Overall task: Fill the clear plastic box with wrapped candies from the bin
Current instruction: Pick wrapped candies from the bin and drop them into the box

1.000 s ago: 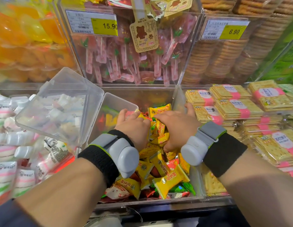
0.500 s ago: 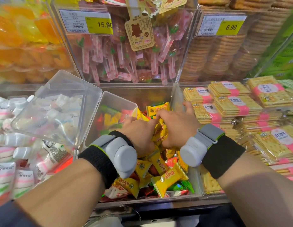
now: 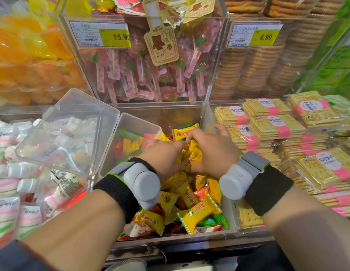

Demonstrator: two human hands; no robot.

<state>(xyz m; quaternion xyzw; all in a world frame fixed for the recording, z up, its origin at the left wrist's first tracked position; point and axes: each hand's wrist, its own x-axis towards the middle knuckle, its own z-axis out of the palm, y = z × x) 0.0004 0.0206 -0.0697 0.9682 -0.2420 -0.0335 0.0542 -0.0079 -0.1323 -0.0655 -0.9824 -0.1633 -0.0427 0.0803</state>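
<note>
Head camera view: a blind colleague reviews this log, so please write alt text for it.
Both hands, left hand and right hand, scoop yellow wrapped candies together over a shop's candy bin. An open clear plastic box partly filled with candies stands at the bin's left.

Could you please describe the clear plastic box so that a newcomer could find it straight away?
Start at the middle candy bin, below the yellow 15.90 price tag. The clear plastic box stands in its far-left corner, beyond the left hand. Unlike the fixed bins, it has a hinged lid flung open leftward.
</note>
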